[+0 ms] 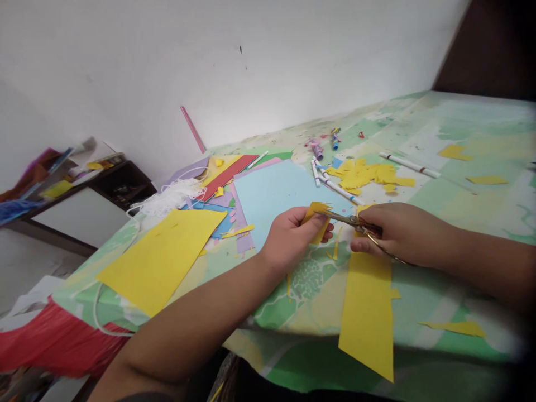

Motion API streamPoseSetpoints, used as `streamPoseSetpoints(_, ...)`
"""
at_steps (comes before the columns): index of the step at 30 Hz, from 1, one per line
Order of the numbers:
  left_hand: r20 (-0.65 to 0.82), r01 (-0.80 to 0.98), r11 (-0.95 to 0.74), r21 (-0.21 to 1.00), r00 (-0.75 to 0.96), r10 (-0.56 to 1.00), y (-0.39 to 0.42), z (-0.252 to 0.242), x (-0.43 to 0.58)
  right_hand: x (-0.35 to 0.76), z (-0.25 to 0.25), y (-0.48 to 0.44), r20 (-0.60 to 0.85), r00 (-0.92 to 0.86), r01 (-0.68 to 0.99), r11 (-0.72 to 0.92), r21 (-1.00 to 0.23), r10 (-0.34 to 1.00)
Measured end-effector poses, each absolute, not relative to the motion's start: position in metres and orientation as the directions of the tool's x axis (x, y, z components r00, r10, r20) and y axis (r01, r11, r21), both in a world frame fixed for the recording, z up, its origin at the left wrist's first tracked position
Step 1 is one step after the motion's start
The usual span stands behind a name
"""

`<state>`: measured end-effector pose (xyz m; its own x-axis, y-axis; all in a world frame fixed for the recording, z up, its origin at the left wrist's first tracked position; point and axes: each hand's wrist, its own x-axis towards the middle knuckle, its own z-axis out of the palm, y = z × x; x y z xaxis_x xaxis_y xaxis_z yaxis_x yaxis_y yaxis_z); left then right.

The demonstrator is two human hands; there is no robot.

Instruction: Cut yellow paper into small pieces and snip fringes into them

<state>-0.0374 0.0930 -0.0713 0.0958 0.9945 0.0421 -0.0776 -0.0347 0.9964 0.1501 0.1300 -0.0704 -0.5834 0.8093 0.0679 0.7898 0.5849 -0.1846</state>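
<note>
My left hand is closed round a small piece of yellow paper with a fringed top edge. My right hand grips a pair of scissors, whose blades point left into that yellow piece. Both hands hover just above the table with its green patterned cloth. A long yellow paper strip lies under my right hand and reaches toward the near edge. A light blue sheet lies just behind my left hand.
A big yellow sheet lies at the left. Behind it are stacked coloured sheets, white string, a heap of yellow scraps, markers and small paper rolls. A dark side table stands left by the white wall.
</note>
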Motion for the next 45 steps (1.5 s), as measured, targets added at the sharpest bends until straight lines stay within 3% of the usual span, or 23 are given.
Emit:
streamPoseSetpoints(38, -0.04, -0.068, 0.045, 0.997, 0.069, 0.997, 0.0911, -0.069, -0.0397, 0.1507, -0.0737, 0.1346, 0.049, -0.56, 0.801, 0.556, -0.222, 0.827)
streamPoseSetpoints(45, 0.011, -0.092, -0.006, 0.996, 0.056, 0.998, 0.0886, -0.0682, -0.0391, 0.1512, -0.0693, 0.1296, 0.028, -0.593, 0.783, 0.585, -0.212, 0.805)
